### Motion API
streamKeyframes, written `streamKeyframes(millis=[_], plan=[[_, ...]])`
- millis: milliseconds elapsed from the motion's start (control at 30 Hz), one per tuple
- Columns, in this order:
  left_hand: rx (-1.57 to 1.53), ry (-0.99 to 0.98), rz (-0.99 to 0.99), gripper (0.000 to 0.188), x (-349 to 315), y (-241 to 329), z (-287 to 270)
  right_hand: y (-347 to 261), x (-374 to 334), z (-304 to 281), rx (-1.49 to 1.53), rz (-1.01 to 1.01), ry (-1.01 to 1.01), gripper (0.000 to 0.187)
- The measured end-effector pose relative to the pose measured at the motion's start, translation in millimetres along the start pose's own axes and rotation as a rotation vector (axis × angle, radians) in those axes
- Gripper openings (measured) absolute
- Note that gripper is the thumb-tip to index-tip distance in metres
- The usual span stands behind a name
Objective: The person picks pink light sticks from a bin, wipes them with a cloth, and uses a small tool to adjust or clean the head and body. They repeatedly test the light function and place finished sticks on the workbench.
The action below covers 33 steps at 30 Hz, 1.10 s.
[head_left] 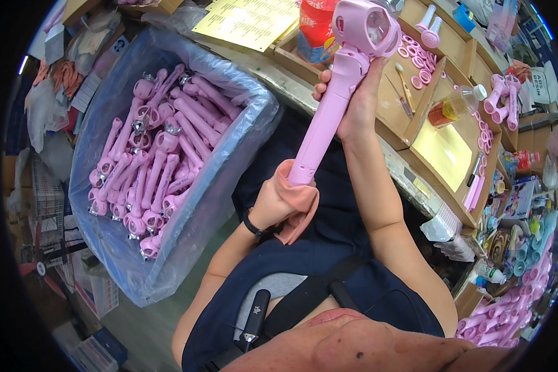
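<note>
A long pink plastic toy wand slants up in front of me, its rounded head with a clear window at the top. My right hand is closed around the upper handle, just below the head. At the lower end, my left hand grips the handle through a salmon-coloured cloth, which wraps the wand's base and hangs down. To the left stands a large bin lined with blue plastic, heaped with similar pink wands.
On the right, the workbench carries cardboard trays with pink rings, brushes and a bottle of amber liquid. Yellow printed sheets lie at the back. More pink parts are piled at lower right.
</note>
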<state>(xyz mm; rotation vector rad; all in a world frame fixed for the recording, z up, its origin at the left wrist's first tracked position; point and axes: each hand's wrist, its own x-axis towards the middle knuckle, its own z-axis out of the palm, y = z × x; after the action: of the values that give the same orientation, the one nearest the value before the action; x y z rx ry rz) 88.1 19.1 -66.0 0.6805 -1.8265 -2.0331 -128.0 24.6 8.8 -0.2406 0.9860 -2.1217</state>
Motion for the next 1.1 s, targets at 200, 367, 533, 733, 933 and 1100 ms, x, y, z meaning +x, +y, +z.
streamKeyframes(millis=[200, 367, 533, 733, 933, 1100], plan=[[-0.207, -0.18, -0.099, 0.047, 3.6, 18.5, -11.6, -3.9, 0.3, 2.4, 0.098, 0.019, -0.1, 0.075], [-0.285, -0.462, -0.345, 0.041, 12.8, 76.3, -16.7, -7.4, 6.7, 1.9, 0.457, 0.103, -0.325, 0.055], [-0.647, -0.757, -0.006, 0.037, 37.8, 82.0, 10.0, -8.3, 1.3, 5.5, 0.19, 0.079, -0.189, 0.042], [0.816, -0.106, 0.558, 0.022, 31.8, 69.5, -4.0, -2.7, -13.4, 9.6, 0.129, 0.044, -0.124, 0.041], [0.487, -0.002, 0.485, 0.026, 32.5, 67.4, 4.5, 9.0, -22.1, 12.3, 0.087, 0.035, -0.169, 0.038], [-0.525, 0.082, -0.272, 0.044, 45.0, 68.3, 20.3, 18.1, -30.9, 18.7, 0.148, 0.209, -0.207, 0.035]])
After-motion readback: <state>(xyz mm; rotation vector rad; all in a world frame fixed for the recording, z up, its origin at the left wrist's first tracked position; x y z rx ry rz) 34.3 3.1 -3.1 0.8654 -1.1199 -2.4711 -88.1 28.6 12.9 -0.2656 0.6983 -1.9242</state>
